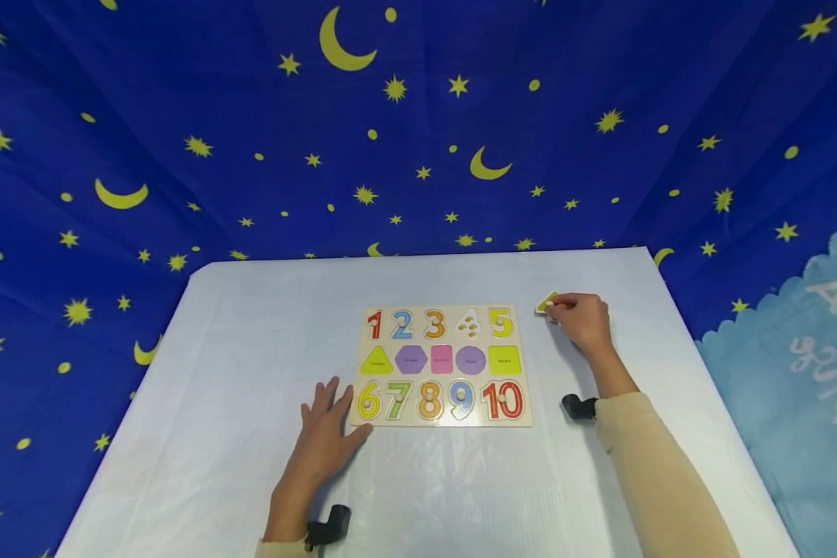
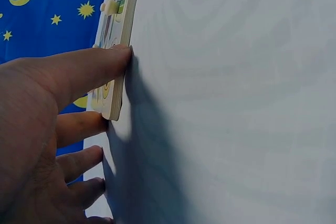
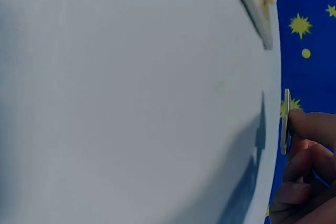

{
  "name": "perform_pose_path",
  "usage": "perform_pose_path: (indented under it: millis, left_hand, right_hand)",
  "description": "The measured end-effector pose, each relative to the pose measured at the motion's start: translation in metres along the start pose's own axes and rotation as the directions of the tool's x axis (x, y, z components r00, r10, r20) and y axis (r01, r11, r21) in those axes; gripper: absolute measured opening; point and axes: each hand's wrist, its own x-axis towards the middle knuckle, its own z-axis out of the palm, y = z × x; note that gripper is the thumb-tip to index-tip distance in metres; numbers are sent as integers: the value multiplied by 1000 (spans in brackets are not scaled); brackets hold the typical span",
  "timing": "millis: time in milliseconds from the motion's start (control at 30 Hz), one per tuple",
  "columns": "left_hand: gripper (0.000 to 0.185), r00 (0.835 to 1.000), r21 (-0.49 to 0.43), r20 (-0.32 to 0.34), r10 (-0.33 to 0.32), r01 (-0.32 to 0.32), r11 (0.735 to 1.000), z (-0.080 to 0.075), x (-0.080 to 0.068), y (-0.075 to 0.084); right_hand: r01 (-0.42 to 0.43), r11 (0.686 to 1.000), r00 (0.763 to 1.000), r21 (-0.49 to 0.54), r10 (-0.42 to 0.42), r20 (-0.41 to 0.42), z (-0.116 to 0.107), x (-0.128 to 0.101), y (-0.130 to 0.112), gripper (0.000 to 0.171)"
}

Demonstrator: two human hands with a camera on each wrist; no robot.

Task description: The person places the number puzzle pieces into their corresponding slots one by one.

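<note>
We see a wooden number-and-shape puzzle board (image 1: 442,366) lying flat mid-worktop (image 1: 251,325), which is covered in a pale white sheet. The left hand (image 1: 329,434) rests flat on the worktop at the board's lower-left corner, fingers spread and straight, with the thumb tip against the board's near edge by the yellow 6 (image 1: 368,401); from the left wrist view one straight finger (image 2: 89,69) presses on the board's edge (image 2: 122,51), nothing gripped. The right hand (image 1: 580,318) is off to the right of the board, near its top-right corner, its grip pinching a small yellow-edged puzzle piece (image 1: 546,303); in the right wrist view the piece (image 3: 285,121) is seen edge-on, held by the fingertips (image 3: 310,124) just clear of the worktop. We can't tell which number the piece is. On the board, the slot between the orange 3 (image 1: 434,325) and the yellow 5 (image 1: 501,323) shows a bare recess (image 1: 468,325) with small pictures; the other numbers and the row of shapes sit in place. Black wrist camera mounts (image 1: 577,407) show on both forearms. A blue backdrop with yellow stars and moons (image 1: 418,116) hangs behind the worktop.
</note>
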Motion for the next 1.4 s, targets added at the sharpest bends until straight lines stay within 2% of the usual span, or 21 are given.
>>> perform_pose_path:
  millis: [100, 200, 267, 433, 533, 800, 1067, 1400]
  left_hand:
    - [79, 1000, -2, 0, 0, 0, 1000, 0, 0, 0]
    - [79, 1000, -4, -1, 5, -5, 1000, 0, 0, 0]
    - [78, 1000, -7, 0, 6, -6, 1000, 0, 0, 0]
    - [79, 1000, -3, -3, 0, 0, 1000, 1, 1, -1]
    - [79, 1000, -4, -3, 1, -1, 1000, 1, 1, -1]
    - [79, 1000, -6, -2, 0, 0, 1000, 2, 1, -2]
    - [79, 1000, -8, -6, 3, -3, 1000, 2, 1, -2]
    - [79, 1000, -10, -7, -1, 1, 1000, 1, 0, -2]
  right_hand:
    - [13, 999, 1000, -41, -14, -21, 16, 14, 18, 33]
    - [13, 998, 1000, -58, -14, -17, 25, 23, 26, 38]
    - [-4, 999, 1000, -43, 4, -2, 24, 21, 17, 38]
    - [-46, 999, 998, 15, 45, 43, 7, -1, -27, 33]
    - [-34, 999, 998, 27, 32, 55, 1, -10, -44, 30]
    - [121, 992, 991, 20, -122, 52, 7, -15, -55, 23]
    - [140, 989, 981, 36, -144, 134, 17, -25, -70, 20]
    - [169, 985, 972, 47, -174, 159, 26, -30, -80, 20]
